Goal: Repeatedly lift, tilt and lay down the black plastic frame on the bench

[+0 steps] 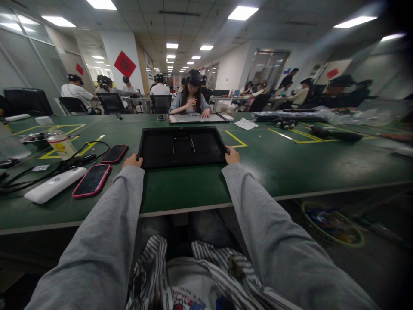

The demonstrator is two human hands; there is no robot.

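Observation:
A flat black rectangular panel [182,146] lies on the green table [284,163] straight ahead of me. My left hand [132,161] grips its near left corner, fingers curled round the edge. My right hand [232,155] grips its near right corner the same way. Both arms are in grey sleeves and stretched forward. The panel rests flat on the table, with thin raised lines across its middle.
Left of the panel lie two phones [92,180] [114,153], a white power bank [54,184], black cables [48,165] and a plastic bottle [60,143]. Across the table a person [191,100] works on a pale panel [197,118]. A basket [332,224] sits on the floor at right.

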